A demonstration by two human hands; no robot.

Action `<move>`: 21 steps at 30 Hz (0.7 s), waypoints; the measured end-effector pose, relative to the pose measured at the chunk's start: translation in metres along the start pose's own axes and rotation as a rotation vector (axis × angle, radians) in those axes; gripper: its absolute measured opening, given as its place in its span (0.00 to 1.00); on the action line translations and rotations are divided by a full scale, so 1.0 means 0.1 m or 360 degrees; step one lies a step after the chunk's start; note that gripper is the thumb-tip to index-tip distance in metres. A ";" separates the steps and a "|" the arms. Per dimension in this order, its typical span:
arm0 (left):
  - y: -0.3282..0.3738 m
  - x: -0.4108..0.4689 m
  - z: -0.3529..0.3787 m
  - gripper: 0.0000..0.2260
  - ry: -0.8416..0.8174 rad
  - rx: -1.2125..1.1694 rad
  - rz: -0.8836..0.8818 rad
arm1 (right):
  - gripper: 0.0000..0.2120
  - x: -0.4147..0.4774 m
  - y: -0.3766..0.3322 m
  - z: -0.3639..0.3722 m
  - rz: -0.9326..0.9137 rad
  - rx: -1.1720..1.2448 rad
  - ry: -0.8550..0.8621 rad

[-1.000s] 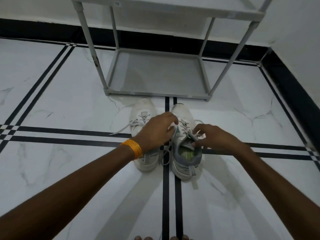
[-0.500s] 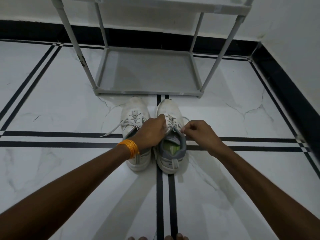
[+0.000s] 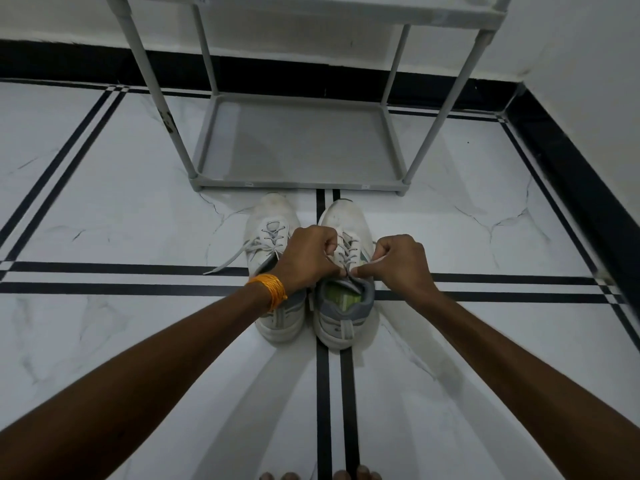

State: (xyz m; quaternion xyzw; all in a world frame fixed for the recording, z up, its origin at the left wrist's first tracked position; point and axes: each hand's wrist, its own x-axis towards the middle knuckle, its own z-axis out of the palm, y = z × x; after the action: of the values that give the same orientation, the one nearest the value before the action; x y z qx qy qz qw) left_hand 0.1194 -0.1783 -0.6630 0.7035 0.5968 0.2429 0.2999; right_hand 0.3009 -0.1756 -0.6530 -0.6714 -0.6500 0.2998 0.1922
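Two white sneakers stand side by side on the marble floor, toes pointing away from me. Over the right sneaker point(image 3: 346, 306), which has a grey collar and green insole, both hands work its laces. My left hand point(image 3: 308, 258), with an orange thread band on the wrist, pinches a lace at the tongue's left side. My right hand point(image 3: 398, 263) pinches the other lace end on the right. The left sneaker point(image 3: 272, 223) lies partly under my left wrist; its loose lace point(image 3: 228, 261) trails onto the floor to the left.
A grey shoe rack point(image 3: 298, 143) with an empty bottom shelf stands just beyond the shoes, against the wall. A black skirting point(image 3: 571, 174) runs along the right wall. My toes point(image 3: 346, 475) show at the bottom edge.
Both hands have closed in over the right sneaker's tongue, knuckles nearly meeting, with the laces drawn up. The camera view shifted slightly; the shoes stayed where they were.
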 end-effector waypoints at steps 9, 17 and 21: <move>0.00 -0.10 -0.03 0.13 0.0049 0.0068 -0.0051 | 0.19 -0.01 -0.10 -0.10 -0.0259 -0.0294 0.0129; 0.33 -0.08 -0.35 0.19 -0.0274 0.0220 0.0359 | 0.25 0.06 -0.43 -0.59 -0.0252 -0.0380 -0.0103; 0.61 -0.07 -0.38 0.16 -0.0534 0.0424 0.0805 | 0.24 0.11 -0.76 -0.78 -0.0526 -0.0543 -0.0009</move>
State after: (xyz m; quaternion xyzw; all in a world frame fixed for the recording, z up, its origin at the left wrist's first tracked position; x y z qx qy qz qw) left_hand 0.1339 -0.1863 -0.5931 0.8926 0.3721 0.1103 0.2295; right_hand 0.2936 -0.1487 -0.5475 -0.5777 -0.7929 0.1519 0.1206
